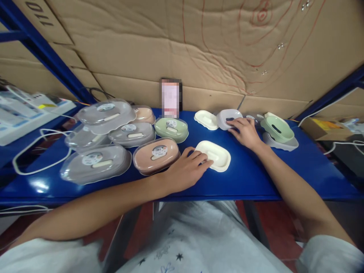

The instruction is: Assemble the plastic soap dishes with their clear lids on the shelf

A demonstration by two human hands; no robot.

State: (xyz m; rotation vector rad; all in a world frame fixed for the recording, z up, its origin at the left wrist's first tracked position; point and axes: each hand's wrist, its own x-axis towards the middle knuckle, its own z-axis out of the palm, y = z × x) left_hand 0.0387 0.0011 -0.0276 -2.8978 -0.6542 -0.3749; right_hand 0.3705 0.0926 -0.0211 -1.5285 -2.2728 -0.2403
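My left hand rests on the left end of a cream soap-dish tray lying on the blue shelf, fingers spread over its rim. My right hand reaches farther back and touches a light grey soap-dish part, fingertips on its near edge. Another cream tray lies just left of that grey part. To the right of my right hand a green tray sits on a grey base.
Left of my hands stand several lidded soap boxes: pink, green, grey ones. A blurred dark phone leans on the cardboard wall. White cables and boxes lie at far left; a blue frame post rises there.
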